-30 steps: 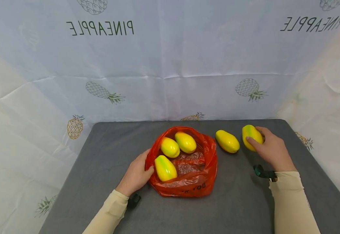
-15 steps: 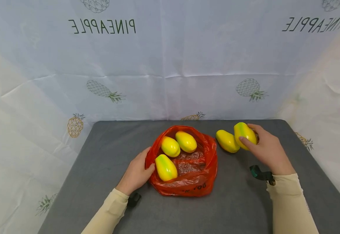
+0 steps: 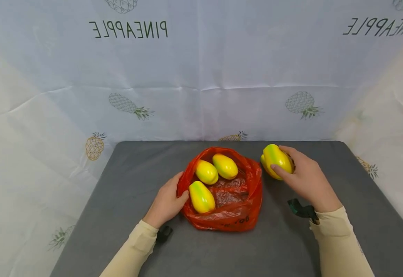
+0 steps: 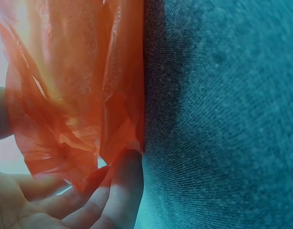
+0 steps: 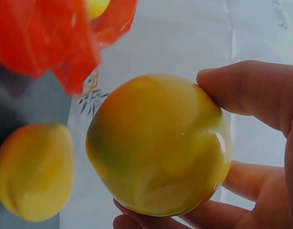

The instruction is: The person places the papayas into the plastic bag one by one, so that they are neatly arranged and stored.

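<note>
My right hand (image 3: 306, 177) holds a yellow papaya (image 3: 277, 158) with a green streak, thumb on one side and fingers on the other. It is lifted above the table, over a second papaya (image 5: 36, 171) that it mostly hides in the head view. A red plastic bag (image 3: 229, 221) stands with its mouth wide, centre of the table. Inside, against its left and back, lie three more papayas, the nearest one (image 3: 202, 197) by my left thumb. My left hand (image 3: 166, 201) grips the bag's left rim, thumb at the mouth and fingers outside against the plastic (image 4: 122, 114).
A grey cloth-covered table (image 3: 125, 184) lies under everything. Behind it and at both sides hangs a white curtain (image 3: 194, 69) printed with pineapples. The second papaya sits just right of the bag.
My right hand has carried its papaya up and left, from beside the second papaya to above it. My left hand stays on the bag's rim. The head view has shifted slightly.
</note>
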Motion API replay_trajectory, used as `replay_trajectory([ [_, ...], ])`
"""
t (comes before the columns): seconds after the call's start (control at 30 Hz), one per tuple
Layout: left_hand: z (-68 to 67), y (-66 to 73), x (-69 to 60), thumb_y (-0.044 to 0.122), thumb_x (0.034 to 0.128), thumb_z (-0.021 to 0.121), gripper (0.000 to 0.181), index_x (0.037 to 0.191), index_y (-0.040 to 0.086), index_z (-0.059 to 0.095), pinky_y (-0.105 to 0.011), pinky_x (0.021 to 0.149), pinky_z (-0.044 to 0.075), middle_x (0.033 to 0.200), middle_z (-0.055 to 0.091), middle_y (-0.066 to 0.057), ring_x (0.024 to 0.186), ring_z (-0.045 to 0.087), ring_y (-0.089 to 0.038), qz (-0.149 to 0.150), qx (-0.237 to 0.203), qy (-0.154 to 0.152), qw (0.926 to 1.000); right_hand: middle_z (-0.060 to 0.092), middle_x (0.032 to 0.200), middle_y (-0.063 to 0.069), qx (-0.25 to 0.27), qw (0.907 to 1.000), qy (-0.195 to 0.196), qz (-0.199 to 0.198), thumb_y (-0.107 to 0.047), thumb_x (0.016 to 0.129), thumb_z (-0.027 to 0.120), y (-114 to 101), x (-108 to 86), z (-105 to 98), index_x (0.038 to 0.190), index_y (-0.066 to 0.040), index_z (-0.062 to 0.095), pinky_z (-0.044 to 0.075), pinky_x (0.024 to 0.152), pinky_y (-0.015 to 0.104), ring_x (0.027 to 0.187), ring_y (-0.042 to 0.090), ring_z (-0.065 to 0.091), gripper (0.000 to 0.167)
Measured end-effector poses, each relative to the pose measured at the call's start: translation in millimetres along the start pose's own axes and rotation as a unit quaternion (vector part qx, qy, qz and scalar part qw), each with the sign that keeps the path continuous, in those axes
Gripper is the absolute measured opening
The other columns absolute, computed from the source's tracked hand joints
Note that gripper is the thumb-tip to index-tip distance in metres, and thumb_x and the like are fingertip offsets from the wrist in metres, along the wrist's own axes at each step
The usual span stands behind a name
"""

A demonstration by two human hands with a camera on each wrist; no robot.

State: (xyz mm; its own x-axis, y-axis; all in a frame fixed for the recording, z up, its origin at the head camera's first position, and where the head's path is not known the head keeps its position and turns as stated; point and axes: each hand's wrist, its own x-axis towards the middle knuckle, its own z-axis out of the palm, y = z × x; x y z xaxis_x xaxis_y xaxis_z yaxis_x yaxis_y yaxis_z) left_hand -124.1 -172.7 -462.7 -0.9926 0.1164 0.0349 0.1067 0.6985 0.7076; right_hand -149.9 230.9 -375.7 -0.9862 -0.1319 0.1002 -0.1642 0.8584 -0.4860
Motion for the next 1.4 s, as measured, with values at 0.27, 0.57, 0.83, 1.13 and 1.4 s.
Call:
replay_trajectory([
  [0.27, 0.9, 2.9, -1.3, 0.022, 0.1027, 0.068, 0.070, 0.165, 0.004, 0.042, -0.055, 0.114, 0.055, 0.161, 0.056, -0.015, 0.139, 0.063, -0.034, -0.002, -0.010, -0.009, 0.9999, 0.060, 0.150, 0.023, 0.009, 0.9997, -0.017, -0.016, -0.048, 0.103, 0.070, -24, -2.7, 4, 0.164, -0.009, 0.043, 0.060, 0.088, 0.057, 0.113, 0.038, 0.064, 0.078],
  [0.57, -2.4, 2.7, 0.3, 0.021, 0.1017, 0.069, 0.069, 0.164, 0.004, 0.043, -0.054, 0.109, 0.059, 0.156, 0.060, -0.015, 0.128, 0.067, -0.032, -0.001, -0.012, -0.008, 0.9999, 0.065, 0.147, 0.017, 0.021, 0.9975, -0.031, -0.061, -0.041, 0.102, 0.074, -52, -4.7, 27, 0.161, -0.012, 0.049, 0.062, 0.088, 0.053, 0.113, 0.033, 0.066, 0.071],
  [0.83, -1.4, 3.0, -0.5, 0.021, 0.1023, 0.068, 0.067, 0.163, 0.007, 0.044, -0.054, 0.109, 0.059, 0.154, 0.061, -0.014, 0.127, 0.067, -0.032, 0.002, -0.010, -0.006, 0.9999, 0.065, 0.150, 0.008, 0.032, 0.9922, -0.049, -0.110, -0.038, 0.100, 0.077, -69, -11.7, 51, 0.157, -0.013, 0.054, 0.060, 0.098, 0.048, 0.116, 0.024, 0.068, 0.066],
  [1.13, -0.3, 3.8, 0.0, 0.023, 0.1024, 0.068, 0.067, 0.163, 0.006, 0.044, -0.054, 0.110, 0.058, 0.155, 0.061, -0.014, 0.128, 0.066, -0.031, 0.003, -0.010, -0.009, 0.9999, 0.063, 0.151, 0.010, 0.008, 0.9899, -0.079, -0.117, -0.043, 0.098, 0.077, -81, -17.7, 67, 0.159, -0.018, 0.052, 0.061, 0.098, 0.048, 0.116, 0.023, 0.068, 0.070],
  [1.4, 0.3, 3.0, -0.8, 0.023, 0.1027, 0.067, 0.067, 0.163, 0.005, 0.044, -0.054, 0.112, 0.057, 0.155, 0.061, -0.015, 0.130, 0.066, -0.031, -0.001, -0.009, -0.010, 0.9999, 0.065, 0.147, 0.009, -0.001, 0.9877, -0.095, -0.124, -0.045, 0.098, 0.076, -86, -18.4, 77, 0.157, -0.020, 0.055, 0.061, 0.099, 0.048, 0.114, 0.022, 0.069, 0.067],
])
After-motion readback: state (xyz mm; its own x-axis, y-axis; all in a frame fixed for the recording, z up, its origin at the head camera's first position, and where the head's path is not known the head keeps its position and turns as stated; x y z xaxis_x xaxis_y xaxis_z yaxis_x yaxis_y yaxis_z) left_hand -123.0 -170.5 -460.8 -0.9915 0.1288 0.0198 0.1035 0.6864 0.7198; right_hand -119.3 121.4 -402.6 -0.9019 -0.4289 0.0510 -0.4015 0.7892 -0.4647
